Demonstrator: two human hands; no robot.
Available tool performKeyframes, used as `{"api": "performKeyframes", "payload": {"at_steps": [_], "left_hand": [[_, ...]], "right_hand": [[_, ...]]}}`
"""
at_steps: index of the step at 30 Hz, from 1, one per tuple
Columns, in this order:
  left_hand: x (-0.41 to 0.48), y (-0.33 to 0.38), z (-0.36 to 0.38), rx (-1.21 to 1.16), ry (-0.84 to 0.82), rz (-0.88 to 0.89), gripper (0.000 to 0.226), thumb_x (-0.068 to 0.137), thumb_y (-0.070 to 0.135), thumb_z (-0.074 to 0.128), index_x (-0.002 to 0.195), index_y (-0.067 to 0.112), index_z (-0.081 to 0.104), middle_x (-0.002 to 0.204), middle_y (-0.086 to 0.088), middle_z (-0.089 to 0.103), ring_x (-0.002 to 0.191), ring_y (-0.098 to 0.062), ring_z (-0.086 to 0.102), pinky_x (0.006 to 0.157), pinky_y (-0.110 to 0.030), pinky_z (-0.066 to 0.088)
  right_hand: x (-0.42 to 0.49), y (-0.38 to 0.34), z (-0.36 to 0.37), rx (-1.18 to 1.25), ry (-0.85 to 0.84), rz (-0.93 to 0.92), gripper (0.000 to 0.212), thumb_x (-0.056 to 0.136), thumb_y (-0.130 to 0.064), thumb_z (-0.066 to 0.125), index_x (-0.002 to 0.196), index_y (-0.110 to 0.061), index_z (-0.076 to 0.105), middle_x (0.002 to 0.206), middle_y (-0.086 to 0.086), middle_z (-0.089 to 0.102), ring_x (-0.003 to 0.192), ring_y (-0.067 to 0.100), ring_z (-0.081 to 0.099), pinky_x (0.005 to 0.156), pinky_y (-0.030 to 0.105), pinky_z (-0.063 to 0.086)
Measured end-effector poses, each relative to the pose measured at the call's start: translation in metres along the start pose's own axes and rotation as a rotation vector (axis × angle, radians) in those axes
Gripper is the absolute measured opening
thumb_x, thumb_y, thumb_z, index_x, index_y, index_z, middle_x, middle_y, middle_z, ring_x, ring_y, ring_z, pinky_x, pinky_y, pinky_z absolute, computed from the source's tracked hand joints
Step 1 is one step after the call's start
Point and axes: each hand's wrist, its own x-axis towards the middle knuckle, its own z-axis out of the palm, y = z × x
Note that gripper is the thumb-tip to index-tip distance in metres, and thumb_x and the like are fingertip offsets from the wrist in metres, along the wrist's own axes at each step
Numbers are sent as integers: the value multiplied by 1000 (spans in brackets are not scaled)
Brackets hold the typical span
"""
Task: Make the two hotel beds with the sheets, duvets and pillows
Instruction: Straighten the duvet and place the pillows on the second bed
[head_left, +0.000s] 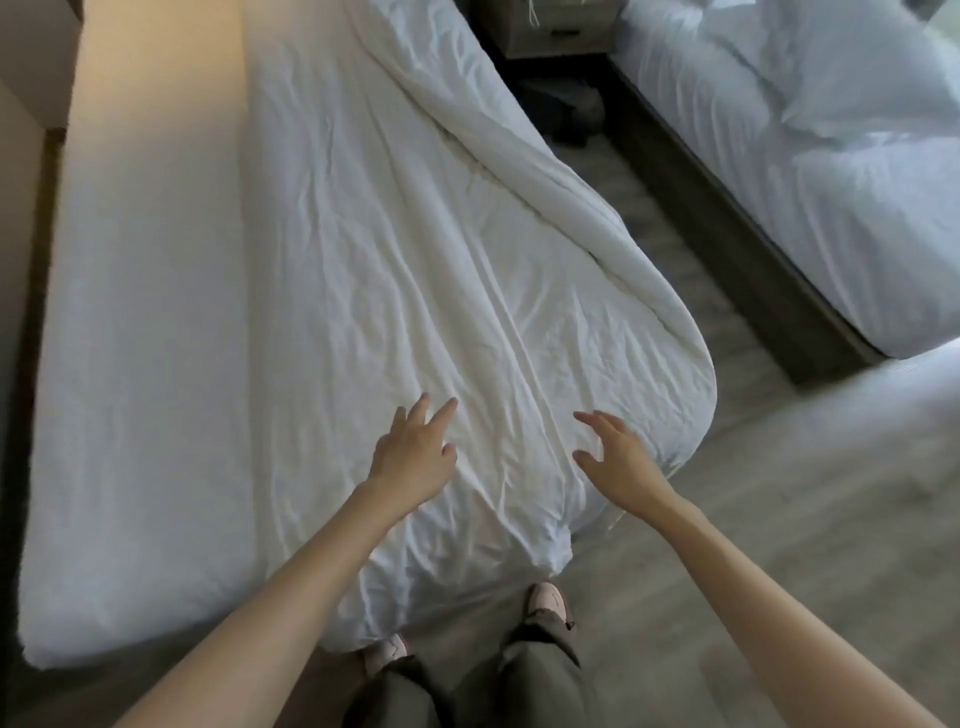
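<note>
Left hand (415, 457) and right hand (618, 452), fingers spread and holding nothing, hover over the duvet (441, 260) bunched along the right of the near bed (145, 364). Spreading it is left; the far bed (831, 218) looks unmade.

The near bed (145, 364), sheeted in white, bears a creased duvet (415, 260) beneath the left hand (413, 457) and right hand (618, 457). The second bed (862, 280), with rumpled bedding (810, 88), stands beyond the right hand across the wooden floor (779, 519).
</note>
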Motion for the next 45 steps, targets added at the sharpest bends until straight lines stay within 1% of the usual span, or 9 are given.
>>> {"api": "performKeyframes", "payload": {"at_steps": [9, 19, 24, 27, 30, 34, 40, 43, 45], "left_hand": [[94, 110, 3, -42, 14, 69, 57, 102, 28, 36, 153, 32, 13, 162, -2, 2, 148, -24, 5, 112, -44, 28], [237, 215, 32, -185, 6, -52, 55, 102, 27, 37, 153, 29, 19, 162, 1, 10, 146, -21, 20, 113, -43, 30], [283, 219, 58, -221, 26, -72, 53, 101, 26, 40, 152, 28, 25, 160, 1, 17, 143, -22, 27, 112, -40, 31], [301, 221, 71, -237, 58, -38, 53, 100, 26, 43, 150, 32, 28, 159, 4, 19, 142, -20, 28, 112, -38, 31], [311, 228, 80, -240, 58, -2, 52, 100, 25, 42, 150, 32, 28, 159, 7, 18, 141, -20, 30, 111, -35, 30], [312, 243, 79, -204, 80, 68, 55, 100, 22, 41, 152, 32, 23, 160, 8, 14, 145, -18, 21, 112, -35, 29], [315, 272, 72, 43, 335, 316, 80, 88, 1, 47, 152, 37, 15, 162, 6, 7, 149, -29, 6, 109, -46, 30], [331, 268, 81, 212, 184, 248, 88, 84, 3, 47, 152, 41, 5, 162, 5, 0, 149, -27, 2, 115, -45, 20], [340, 246, 90, 221, 38, 153, 85, 87, -1, 46, 153, 36, 7, 162, 4, 5, 147, -26, 11, 115, -41, 23]], "right_hand": [[75, 96, -99, 42, 201, 109, 52, 94, -21, 59, 143, -19, 41, 153, 4, 33, 138, 25, 32, 107, 42, 36], [246, 214, -152, 54, 10, 196, 67, 94, -24, 58, 151, -13, 25, 155, 8, 26, 142, 27, 24, 110, 42, 30], [309, 262, -128, 29, -65, 254, 77, 92, -36, 60, 152, -10, 18, 153, 12, 31, 139, 29, 33, 108, 40, 32], [327, 289, -109, -44, -85, 309, 61, 92, -37, 56, 140, -9, 31, 135, 13, 47, 121, 32, 47, 89, 41, 41], [332, 306, -96, -119, 34, 263, 15, 94, -22, 45, 98, -8, 41, 101, 11, 55, 90, 36, 53, 67, 37, 35], [313, 303, -98, -174, 128, 65, 13, 91, -10, 40, 84, -11, 29, 76, 7, 45, 69, 37, 47, 60, 40, 34], [244, 217, -81, -144, 174, -369, 16, 78, -6, 51, 93, -9, 53, 73, 12, 60, 58, 38, 59, 48, 33, 32], [248, 185, -49, 9, -36, -260, 20, 84, -7, 51, 102, -4, 60, 86, 20, 66, 76, 42, 61, 58, 39, 36], [256, 190, -35, 130, -168, -150, 26, 85, -4, 51, 106, -6, 68, 100, 17, 71, 94, 38, 64, 73, 40, 48]]}}
